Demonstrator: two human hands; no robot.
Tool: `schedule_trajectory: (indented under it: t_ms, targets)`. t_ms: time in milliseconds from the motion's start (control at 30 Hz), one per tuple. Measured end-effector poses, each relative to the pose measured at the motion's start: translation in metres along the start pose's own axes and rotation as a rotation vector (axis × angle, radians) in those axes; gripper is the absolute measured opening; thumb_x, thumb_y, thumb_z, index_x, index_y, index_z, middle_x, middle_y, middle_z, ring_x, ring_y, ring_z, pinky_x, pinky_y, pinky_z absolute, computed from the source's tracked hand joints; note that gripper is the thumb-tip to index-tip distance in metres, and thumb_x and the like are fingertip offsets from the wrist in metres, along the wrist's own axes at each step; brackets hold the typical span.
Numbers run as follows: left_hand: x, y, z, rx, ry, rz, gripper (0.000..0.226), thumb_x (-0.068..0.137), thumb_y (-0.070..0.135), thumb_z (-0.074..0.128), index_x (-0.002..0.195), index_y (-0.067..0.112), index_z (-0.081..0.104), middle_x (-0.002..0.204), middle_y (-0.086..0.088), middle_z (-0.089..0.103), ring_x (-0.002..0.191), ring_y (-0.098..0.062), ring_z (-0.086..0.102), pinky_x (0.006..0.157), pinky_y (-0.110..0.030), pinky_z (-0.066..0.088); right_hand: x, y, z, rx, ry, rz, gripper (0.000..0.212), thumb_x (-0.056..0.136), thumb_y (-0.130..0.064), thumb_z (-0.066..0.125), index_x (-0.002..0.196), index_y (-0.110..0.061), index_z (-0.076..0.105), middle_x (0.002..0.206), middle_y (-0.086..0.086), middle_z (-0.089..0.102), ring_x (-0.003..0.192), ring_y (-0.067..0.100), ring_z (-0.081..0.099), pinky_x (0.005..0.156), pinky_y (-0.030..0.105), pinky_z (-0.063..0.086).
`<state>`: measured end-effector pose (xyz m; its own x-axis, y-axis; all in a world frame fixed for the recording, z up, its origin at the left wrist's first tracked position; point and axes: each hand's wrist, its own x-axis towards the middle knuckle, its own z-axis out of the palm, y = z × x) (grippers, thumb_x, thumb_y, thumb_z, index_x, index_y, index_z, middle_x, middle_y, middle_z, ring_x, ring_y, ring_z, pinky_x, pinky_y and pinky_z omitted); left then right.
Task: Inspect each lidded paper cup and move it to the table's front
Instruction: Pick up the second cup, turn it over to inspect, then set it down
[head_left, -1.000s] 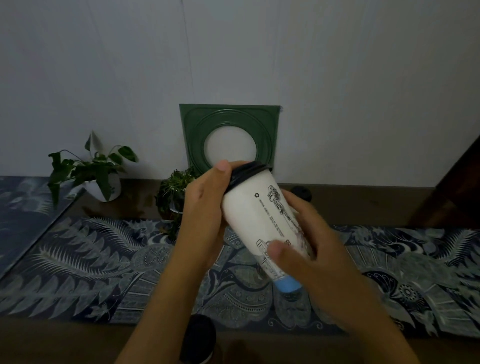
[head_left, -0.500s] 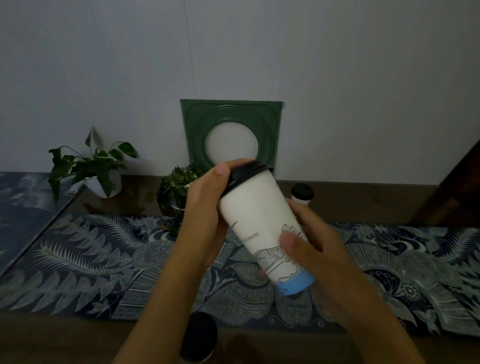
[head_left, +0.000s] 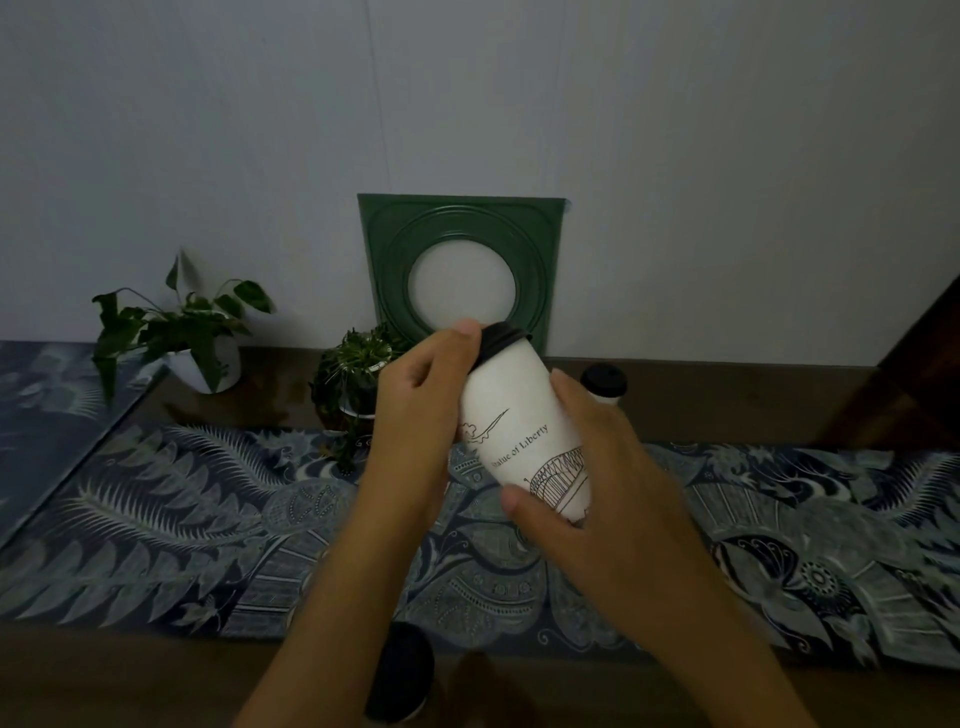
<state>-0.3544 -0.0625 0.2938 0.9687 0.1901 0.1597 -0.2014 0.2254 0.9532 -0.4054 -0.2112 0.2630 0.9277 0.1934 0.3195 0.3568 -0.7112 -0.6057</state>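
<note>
A tall white paper cup (head_left: 519, 415) with a black lid and line drawings hangs tilted above the table, lid pointing up and left. My left hand (head_left: 415, 410) grips it near the lid, thumb on the lid's rim. My right hand (head_left: 597, 483) wraps the lower part and hides the base. A second lidded cup (head_left: 604, 383) stands at the back of the table behind my right hand. A third cup (head_left: 402, 673) with a black lid stands at the front edge, partly hidden by my left forearm.
A patterned blue runner (head_left: 182, 519) covers the middle of the dark wooden table (head_left: 727, 400). Two potted plants (head_left: 192, 338) (head_left: 358, 379) stand at the back left. A green square frame (head_left: 462, 270) leans on the wall. Dark furniture (head_left: 914, 374) rises at the right.
The cup has been turned in my hands, so different print faces me. My right hand has slid down over the blue base, which now is hidden.
</note>
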Motion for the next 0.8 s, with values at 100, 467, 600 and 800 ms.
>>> schedule_trajectory:
  t_ms: [100, 467, 600, 800]
  targets:
    - [0.001, -0.001, -0.001, 0.006, -0.012, -0.013, 0.056, 0.074, 0.057, 0.064, 0.088, 0.003, 0.069, 0.091, -0.016, 0.062, 0.083, -0.026, 0.054, 0.073, -0.043, 0.041, 0.0, 0.003, 0.003, 0.011, 0.022, 0.0, 0.089, 0.072, -0.072, 0.05, 0.149, -0.043, 0.016, 0.13, -0.015, 0.043, 0.098, -0.003, 0.046, 0.073, 0.009, 0.039]
    - [0.001, -0.006, -0.009, -0.127, -0.113, -0.046, 0.037, 0.088, 0.042, 0.049, 0.093, 0.024, 0.08, 0.099, -0.005, 0.079, 0.095, -0.02, 0.073, 0.083, -0.036, 0.059, 0.004, 0.005, -0.017, 1.266, -0.318, 0.372, 0.078, 0.062, -0.046, 0.086, 0.131, -0.02, 0.058, 0.114, 0.019, 0.071, 0.078, 0.034, 0.073, 0.056, 0.035, 0.058]
    - [0.0, -0.006, -0.008, -0.126, -0.109, -0.044, 0.04, 0.089, 0.042, 0.048, 0.102, 0.017, 0.077, 0.105, -0.011, 0.078, 0.099, -0.025, 0.072, 0.086, -0.041, 0.058, 0.003, 0.007, -0.013, 1.324, -0.333, 0.371, 0.08, 0.061, -0.051, 0.086, 0.129, -0.018, 0.061, 0.113, 0.022, 0.07, 0.076, 0.034, 0.072, 0.054, 0.034, 0.057]
    - [-0.001, -0.005, -0.003, -0.075, -0.045, -0.034, 0.036, 0.075, 0.051, 0.057, 0.088, 0.025, 0.079, 0.088, -0.003, 0.08, 0.084, -0.017, 0.074, 0.073, -0.034, 0.061, 0.001, 0.002, -0.007, 0.561, -0.023, 0.178, 0.074, 0.067, -0.058, 0.066, 0.137, -0.043, 0.045, 0.125, -0.024, 0.059, 0.11, 0.0, 0.061, 0.081, 0.021, 0.058]
